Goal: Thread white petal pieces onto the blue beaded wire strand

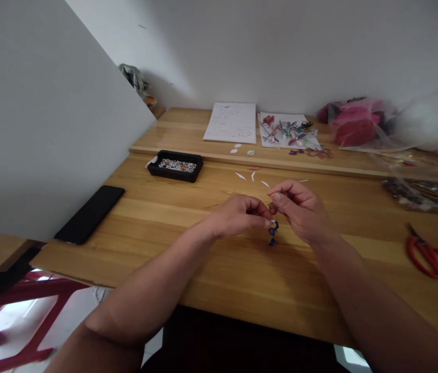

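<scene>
Over the middle of the wooden table [157, 223], both my hands meet at a small dark-blue dangling ornament [272, 233]. My left hand [242, 215] is closed, thumb and fingers pinching the ornament's upper end, and the blue pieces hang below the fingertips. Close beside it, my right hand [298, 210] also pinches, thumb against forefinger; whatever lies between those fingertips is too small to make out. Just beyond the hands lie several small white leaf-shaped pieces [240, 176] and a reddish leaf-shaped piece [253, 168].
A black tray [194, 173] of small beads stands at the back left, a black phone [90, 215] nearer. Red-handled scissors [432, 259] lie at right. On the rear ledge are a white sheet [230, 124], colourful flower-shaped pieces [291, 132] and a plastic bag [359, 124] with pink contents.
</scene>
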Tool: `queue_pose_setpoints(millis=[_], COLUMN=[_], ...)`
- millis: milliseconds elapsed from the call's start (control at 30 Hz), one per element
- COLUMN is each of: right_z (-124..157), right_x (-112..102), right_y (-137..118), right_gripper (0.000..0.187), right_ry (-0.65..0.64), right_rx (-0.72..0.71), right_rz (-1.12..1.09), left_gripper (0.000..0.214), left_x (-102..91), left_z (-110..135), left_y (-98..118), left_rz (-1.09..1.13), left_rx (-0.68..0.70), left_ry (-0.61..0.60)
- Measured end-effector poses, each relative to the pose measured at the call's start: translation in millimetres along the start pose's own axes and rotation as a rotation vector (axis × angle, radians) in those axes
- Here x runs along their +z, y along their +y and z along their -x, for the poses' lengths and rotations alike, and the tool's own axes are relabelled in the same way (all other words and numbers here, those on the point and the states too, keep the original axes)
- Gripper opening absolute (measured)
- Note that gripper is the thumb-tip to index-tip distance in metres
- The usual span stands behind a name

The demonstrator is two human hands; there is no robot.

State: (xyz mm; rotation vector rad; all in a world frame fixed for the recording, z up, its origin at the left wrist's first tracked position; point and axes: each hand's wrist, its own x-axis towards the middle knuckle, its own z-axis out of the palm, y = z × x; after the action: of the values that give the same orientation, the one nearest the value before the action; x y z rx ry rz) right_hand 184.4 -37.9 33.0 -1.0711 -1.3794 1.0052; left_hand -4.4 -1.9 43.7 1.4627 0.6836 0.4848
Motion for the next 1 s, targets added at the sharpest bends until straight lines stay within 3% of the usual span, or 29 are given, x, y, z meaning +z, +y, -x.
queue_pose_setpoints(millis=[200, 500, 633, 800, 1000], right_z=[-2, -1, -2, -6, -5], right_x=[2, 19, 3, -15, -14], right_y=[4, 9, 7, -1, -11], right_gripper=[0.021, 0.035, 0.03, 0.021, 0.018], right_ry=[0.017, 0.025, -0.039, -0.117, -0.066], right_rx=[0.042, 0.306, 0.214, 0.017, -0.071], right_rz=[-0.033, -0.395, -0.286, 0.097, 0.211], left_gripper=[0.015, 0.022, 0.022, 0.023, 0.019], left_x=[0.3, 1.7, -0.4, -5.0, -5.0], left_z=[0, -2, -1, -1, -1], left_y=[-1, 0, 2, 4, 5], left_rz=[0.156, 0.481, 0.478, 0.43, 0.272], left_rx=[0.04, -0.05, -0.078, -0.1, -0.052], left_ry=[-0.022, 0.081, 0.067, 0.098, 0.123])
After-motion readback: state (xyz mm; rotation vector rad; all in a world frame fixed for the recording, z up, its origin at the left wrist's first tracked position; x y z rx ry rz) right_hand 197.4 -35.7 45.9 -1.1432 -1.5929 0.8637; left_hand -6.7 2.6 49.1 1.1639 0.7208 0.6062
